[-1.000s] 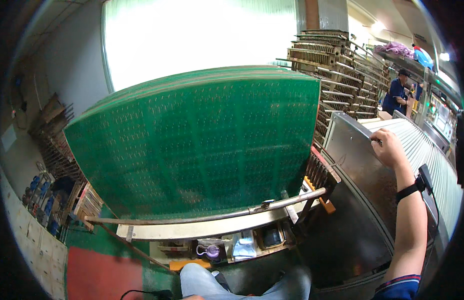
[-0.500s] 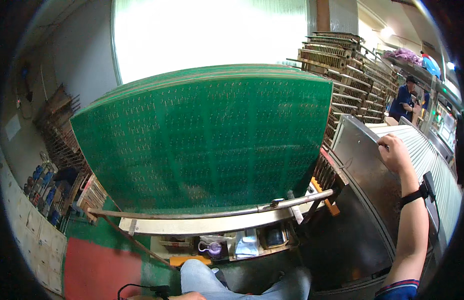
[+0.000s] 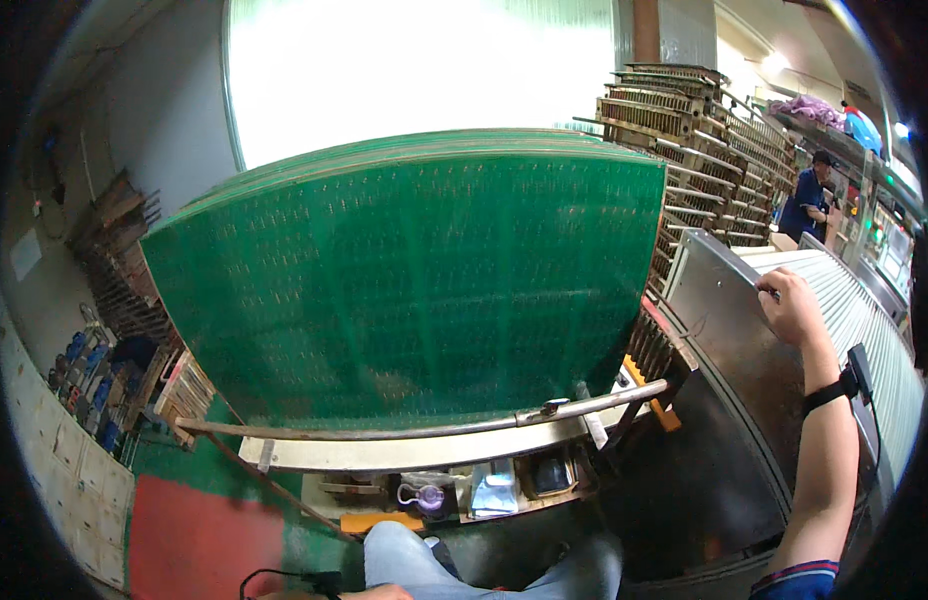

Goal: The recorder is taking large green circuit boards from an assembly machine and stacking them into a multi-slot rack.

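My right hand (image 3: 790, 305) rests at the top edge of a conveyor's metal side panel (image 3: 729, 330), with its fingers curled over that edge. A dark band circles the wrist. At the lower rim, my left hand (image 3: 382, 593) shows only in part near my lap, and its fingers are cut off by the picture's edge. In front of me, a stack of large green circuit board panels (image 3: 424, 290) leans upright on a rack (image 3: 364, 434). Rows of small marks cover the nearest panel. Neither hand touches the panels.
To the right runs a conveyor with pale rollers (image 3: 844, 290). Slatted racks (image 3: 694, 150) are piled behind it, and a person in dark blue (image 3: 809, 200) stands farther back. Below the panels, a shelf holds a purple-and-white round item (image 3: 424, 496) and a clear packet (image 3: 494, 490).
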Demonstrator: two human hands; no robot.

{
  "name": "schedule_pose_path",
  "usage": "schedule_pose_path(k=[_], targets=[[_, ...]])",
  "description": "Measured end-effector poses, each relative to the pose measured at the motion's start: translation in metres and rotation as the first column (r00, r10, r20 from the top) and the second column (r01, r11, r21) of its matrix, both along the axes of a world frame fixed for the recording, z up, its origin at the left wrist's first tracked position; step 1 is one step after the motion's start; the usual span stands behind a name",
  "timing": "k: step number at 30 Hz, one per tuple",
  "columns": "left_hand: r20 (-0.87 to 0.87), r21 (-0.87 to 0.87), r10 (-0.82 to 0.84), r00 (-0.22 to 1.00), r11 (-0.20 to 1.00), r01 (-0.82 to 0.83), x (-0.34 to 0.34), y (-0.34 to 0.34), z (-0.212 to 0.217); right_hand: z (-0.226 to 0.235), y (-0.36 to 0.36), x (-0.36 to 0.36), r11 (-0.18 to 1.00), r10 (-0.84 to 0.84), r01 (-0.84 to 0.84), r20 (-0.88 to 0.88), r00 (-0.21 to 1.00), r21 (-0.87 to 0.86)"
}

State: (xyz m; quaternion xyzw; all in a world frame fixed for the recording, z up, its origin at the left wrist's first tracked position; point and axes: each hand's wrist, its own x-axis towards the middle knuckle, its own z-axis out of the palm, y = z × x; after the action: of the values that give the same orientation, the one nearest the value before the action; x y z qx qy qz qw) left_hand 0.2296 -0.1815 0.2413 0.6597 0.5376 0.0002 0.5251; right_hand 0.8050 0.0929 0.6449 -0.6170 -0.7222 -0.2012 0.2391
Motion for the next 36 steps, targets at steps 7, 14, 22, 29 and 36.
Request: schedule_pose_path(k=[7, 14, 22, 29, 36], targets=[[-0.005, -0.079, 0.028, 1.0, 0.996, -0.028, 0.002, 0.003, 0.006, -0.001, 0.002, 0.005, 1.0, 0.015, -0.015, -0.01, 1.0, 0.002], [-0.026, -0.166, 0.047, 0.999, 0.985, -0.05, 0.009, 0.004, 0.02, -0.003, 0.005, 0.007, 0.999, 0.027, -0.027, 0.01, 1.0, 0.019], [-0.004, -0.03, 0.029, 1.0, 0.999, -0.029, 0.009, 0.005, 0.018, -0.001, 0.002, 0.006, 0.999, 0.031, -0.03, -0.029, 0.999, 0.031], [-0.028, -0.099, 0.016, 0.999, 0.995, -0.019, 0.011, 0.005, 0.035, -0.002, 0.005, 0.004, 0.998, 0.037, -0.036, -0.018, 0.999, 0.042], [0.051, -0.098, 0.006, 0.999, 0.995, -0.001, 0.003, 0.011, 0.009, -0.004, 0.004, 0.012, 0.997, 0.045, -0.042, -0.042, 0.998, 0.069]])
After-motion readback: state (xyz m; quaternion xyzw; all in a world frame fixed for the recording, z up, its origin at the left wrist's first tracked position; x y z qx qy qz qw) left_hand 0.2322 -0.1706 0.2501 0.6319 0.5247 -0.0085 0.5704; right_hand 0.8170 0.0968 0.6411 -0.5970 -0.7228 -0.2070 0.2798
